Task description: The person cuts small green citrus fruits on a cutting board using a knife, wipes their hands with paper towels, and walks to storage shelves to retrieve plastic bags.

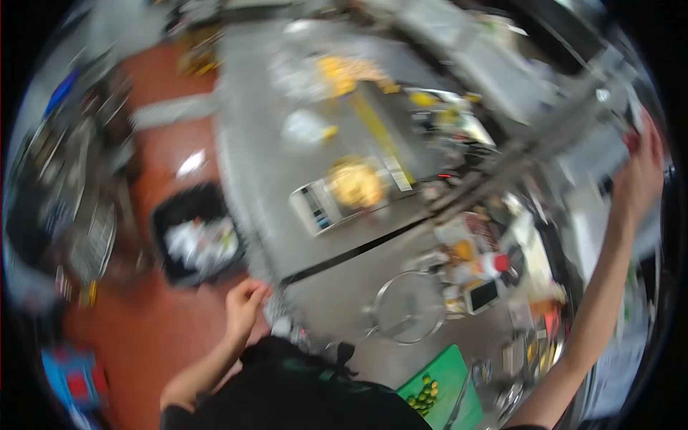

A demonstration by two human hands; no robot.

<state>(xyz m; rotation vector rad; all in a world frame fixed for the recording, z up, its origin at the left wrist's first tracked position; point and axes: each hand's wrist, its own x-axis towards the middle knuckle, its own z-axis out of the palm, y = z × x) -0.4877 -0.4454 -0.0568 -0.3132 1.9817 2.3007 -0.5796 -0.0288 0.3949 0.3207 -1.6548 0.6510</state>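
My right hand (640, 161) is stretched far out to the upper right, near the metal shelf. Its fingers are bent around or near something pale, which blur hides. My left hand (247, 297) hovers low beside the table's left edge, fingers curled together; whatever it may hold is too small to make out. On the steel table (265, 193) a bowl of yellow food (356, 183) sits on a scale (315, 208). A round sieve (409, 307) lies nearer to me. A green board (451, 373) at the bottom carries cut green pieces (424, 395) and a knife (459, 401).
A black bin (197, 233) with pale waste stands on the red floor, left of the table. Plastic bags (304, 127) and yellow food lie at the table's far part. Jars, a red-capped bottle (494, 264) and a phone (483, 295) crowd the right side.
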